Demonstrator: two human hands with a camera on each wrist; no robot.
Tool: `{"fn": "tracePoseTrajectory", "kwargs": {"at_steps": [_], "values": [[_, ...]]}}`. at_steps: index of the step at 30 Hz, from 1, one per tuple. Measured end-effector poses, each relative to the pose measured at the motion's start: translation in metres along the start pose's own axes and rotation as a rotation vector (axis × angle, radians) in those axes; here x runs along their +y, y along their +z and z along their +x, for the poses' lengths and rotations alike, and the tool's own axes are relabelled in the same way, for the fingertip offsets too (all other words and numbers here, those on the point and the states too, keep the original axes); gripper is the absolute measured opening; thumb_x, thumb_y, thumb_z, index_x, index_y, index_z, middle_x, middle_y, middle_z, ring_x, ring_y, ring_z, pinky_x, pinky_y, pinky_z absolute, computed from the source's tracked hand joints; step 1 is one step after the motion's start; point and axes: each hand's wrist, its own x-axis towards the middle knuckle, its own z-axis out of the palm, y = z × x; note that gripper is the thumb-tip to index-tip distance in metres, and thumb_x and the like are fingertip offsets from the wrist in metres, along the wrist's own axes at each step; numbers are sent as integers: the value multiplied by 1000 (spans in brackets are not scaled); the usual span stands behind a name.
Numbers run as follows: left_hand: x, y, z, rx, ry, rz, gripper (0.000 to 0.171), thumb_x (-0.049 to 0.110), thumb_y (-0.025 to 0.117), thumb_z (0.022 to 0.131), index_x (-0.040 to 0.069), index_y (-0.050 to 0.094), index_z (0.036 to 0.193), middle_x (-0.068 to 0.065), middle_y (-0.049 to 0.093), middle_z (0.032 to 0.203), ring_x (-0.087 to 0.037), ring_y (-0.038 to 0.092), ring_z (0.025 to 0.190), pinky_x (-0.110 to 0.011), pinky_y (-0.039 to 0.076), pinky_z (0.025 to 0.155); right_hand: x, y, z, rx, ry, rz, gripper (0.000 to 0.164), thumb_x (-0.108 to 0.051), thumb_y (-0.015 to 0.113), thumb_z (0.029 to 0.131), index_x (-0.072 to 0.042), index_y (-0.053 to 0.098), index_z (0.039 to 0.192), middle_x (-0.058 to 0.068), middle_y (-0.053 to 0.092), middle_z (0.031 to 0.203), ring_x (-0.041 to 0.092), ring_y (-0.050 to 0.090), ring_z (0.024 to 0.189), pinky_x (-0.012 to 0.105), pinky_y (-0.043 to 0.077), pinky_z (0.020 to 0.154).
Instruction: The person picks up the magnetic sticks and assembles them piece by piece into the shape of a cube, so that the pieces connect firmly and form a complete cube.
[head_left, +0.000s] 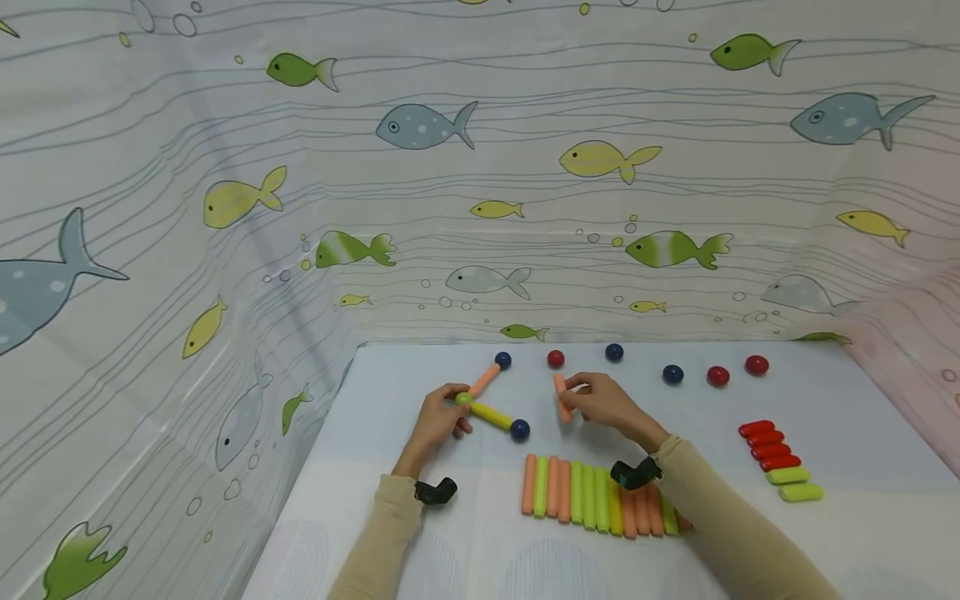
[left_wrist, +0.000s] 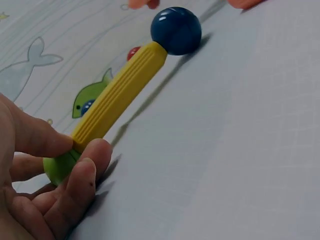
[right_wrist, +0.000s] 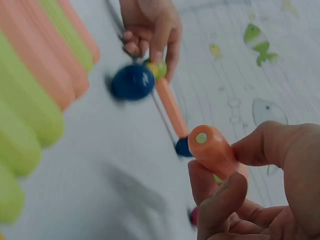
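My left hand (head_left: pixel 438 417) pinches a green ball (left_wrist: pixel 59 169) between thumb and fingers. From that ball run a yellow stick (left_wrist: pixel 120 95) and an orange stick (head_left: pixel 485 381), forming a V. Each stick ends in a dark blue ball, one nearer me (head_left: pixel 520 430) and one farther off (head_left: pixel 503 360). To the right of this V, my right hand (head_left: pixel 600 400) holds a loose orange stick (right_wrist: pixel 215 150) by its side. A pale round disc shows on that stick's end in the right wrist view.
A row of orange, green and yellow sticks (head_left: pixel 588 496) lies in front, partly beneath the right forearm. Red sticks (head_left: pixel 767 442) and green sticks (head_left: pixel 795 483) lie at the right. Red balls (head_left: pixel 717 377) and blue balls (head_left: pixel 672 375) sit along the back, before a fish-patterned curtain (head_left: pixel 525 167).
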Motion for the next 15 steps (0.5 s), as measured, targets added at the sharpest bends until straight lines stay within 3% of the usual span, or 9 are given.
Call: {"fn": "tracePoseTrajectory", "kwargs": {"at_steps": [3, 8, 15], "values": [[2, -5, 3, -4, -12, -7, 37, -2, 59, 102, -1, 63, 139, -24, 61, 128, -16, 69, 58, -26, 55, 52, 13, -11, 1, -4, 18, 8, 54, -37, 67, 102, 0, 60, 141, 8, 78, 105, 20, 63, 75, 32, 48, 68], [6, -10, 12, -56, -42, 16, 36, -4, 57, 103, -1, 63, 139, -24, 59, 131, -17, 68, 59, -25, 55, 53, 28, -23, 0, -6, 56, 37, 54, -37, 70, 101, 2, 59, 137, 7, 78, 102, 20, 66, 78, 32, 49, 70], [15, -8, 28, -155, -60, 96, 36, -4, 52, 103, 3, 65, 136, -20, 65, 114, -18, 66, 63, -27, 56, 56, 35, -25, -1, -22, 107, 102, 62, -35, 74, 99, -8, 51, 149, 7, 75, 92, 20, 65, 73, 32, 46, 69]]}}
